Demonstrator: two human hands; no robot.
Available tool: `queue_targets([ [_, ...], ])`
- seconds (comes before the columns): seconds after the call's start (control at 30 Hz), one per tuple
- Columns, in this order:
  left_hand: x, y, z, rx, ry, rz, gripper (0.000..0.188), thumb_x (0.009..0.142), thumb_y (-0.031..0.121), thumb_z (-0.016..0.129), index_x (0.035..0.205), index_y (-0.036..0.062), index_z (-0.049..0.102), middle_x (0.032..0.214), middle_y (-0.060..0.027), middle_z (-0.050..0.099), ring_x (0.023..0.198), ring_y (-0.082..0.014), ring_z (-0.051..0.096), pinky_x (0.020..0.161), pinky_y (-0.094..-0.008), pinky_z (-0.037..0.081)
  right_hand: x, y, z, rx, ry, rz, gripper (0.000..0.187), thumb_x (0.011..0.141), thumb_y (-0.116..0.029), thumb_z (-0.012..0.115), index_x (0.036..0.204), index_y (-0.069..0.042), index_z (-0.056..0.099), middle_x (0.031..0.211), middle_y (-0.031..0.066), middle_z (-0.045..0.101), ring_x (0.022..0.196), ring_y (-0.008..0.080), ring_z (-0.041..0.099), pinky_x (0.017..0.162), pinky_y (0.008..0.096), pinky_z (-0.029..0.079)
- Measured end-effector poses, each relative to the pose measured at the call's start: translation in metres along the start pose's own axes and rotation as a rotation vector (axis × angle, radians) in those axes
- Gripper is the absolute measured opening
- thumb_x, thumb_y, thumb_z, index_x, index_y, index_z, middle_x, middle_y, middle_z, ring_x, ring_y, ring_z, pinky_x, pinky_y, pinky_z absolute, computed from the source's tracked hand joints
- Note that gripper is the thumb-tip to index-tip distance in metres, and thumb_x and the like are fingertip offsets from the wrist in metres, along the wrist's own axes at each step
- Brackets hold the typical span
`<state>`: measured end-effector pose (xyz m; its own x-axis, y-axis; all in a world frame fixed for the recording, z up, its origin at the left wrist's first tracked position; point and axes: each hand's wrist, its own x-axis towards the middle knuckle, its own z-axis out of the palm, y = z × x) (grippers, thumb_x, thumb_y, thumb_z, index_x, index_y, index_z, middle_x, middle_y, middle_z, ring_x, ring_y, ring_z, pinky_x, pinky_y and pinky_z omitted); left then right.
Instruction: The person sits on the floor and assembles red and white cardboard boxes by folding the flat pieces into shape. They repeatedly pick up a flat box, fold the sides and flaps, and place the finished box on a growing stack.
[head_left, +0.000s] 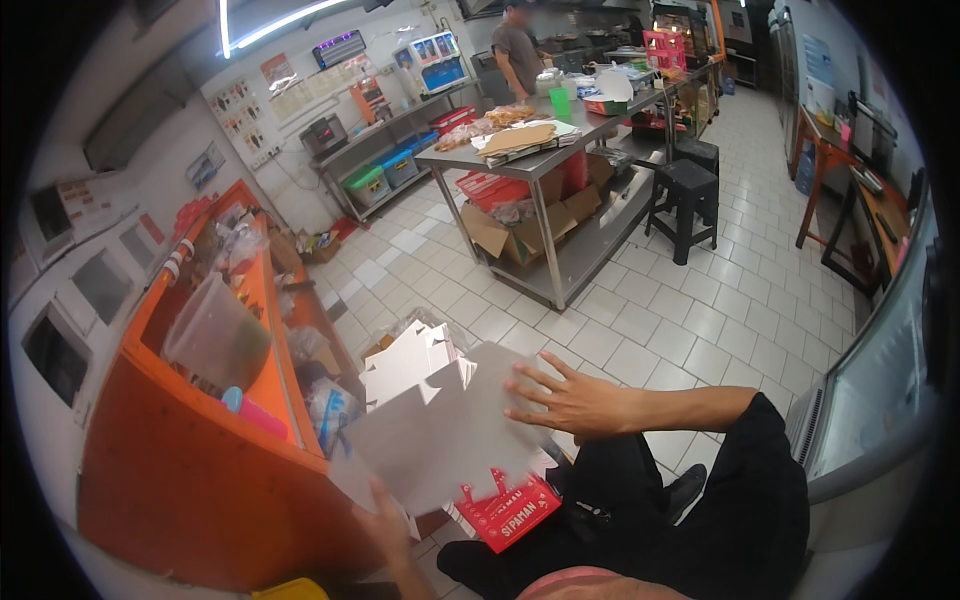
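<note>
A flat cardboard box blank (430,440), its grey plain side up and smeared by motion, is tilted over my lap. My left hand (388,528) grips its lower left edge; that hand is blurred and its fingers are partly hidden. On the upper right edge of the blank lies my right hand (570,398), fingers spread and stretched out. Behind the blank rises a stack of white die-cut box blanks (408,362) with notched edges. Red printed box blanks (515,515) rest by my lap, partly covered by the grey one.
To my left stands an orange shelf unit (160,470) with a clear plastic tub (215,330) and a pink tumbler (255,412). Ahead, a steel table (560,155) carries bags and cardboard. Black stools (685,195) stand beside it. A person (515,55) stands behind the table.
</note>
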<state>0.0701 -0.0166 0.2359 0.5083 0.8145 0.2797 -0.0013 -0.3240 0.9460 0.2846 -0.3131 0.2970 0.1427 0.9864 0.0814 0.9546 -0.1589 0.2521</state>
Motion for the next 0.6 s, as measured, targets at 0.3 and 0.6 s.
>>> queue_targets([
  [0.3,-0.043,0.025,0.064,0.472,-0.353,1.096,0.035,0.088,0.020,0.064,0.119,0.0075,0.072,0.125,-0.0129,0.068,0.120,-0.0330,0.062,0.099,-0.0485,0.046,0.029,-0.038,0.045,2.430,0.426,-0.017,0.067,0.099,-0.045,0.059,0.145,0.000,0.041,0.145,0.0159,0.049,0.132,0.0216,0.049,0.110,0.0362,0.041],
  [0.6,-0.061,0.004,0.090,-0.036,-0.189,0.729,0.037,0.101,0.027,0.056,0.132,0.0068,0.061,0.141,-0.0266,0.053,0.118,-0.0449,0.061,0.091,-0.0472,0.056,0.091,-0.107,0.059,2.694,1.085,0.509,0.019,0.098,-0.014,0.066,0.114,-0.004,0.063,0.106,0.0028,0.068,0.095,0.0122,0.067,0.088,0.0290,0.055],
])
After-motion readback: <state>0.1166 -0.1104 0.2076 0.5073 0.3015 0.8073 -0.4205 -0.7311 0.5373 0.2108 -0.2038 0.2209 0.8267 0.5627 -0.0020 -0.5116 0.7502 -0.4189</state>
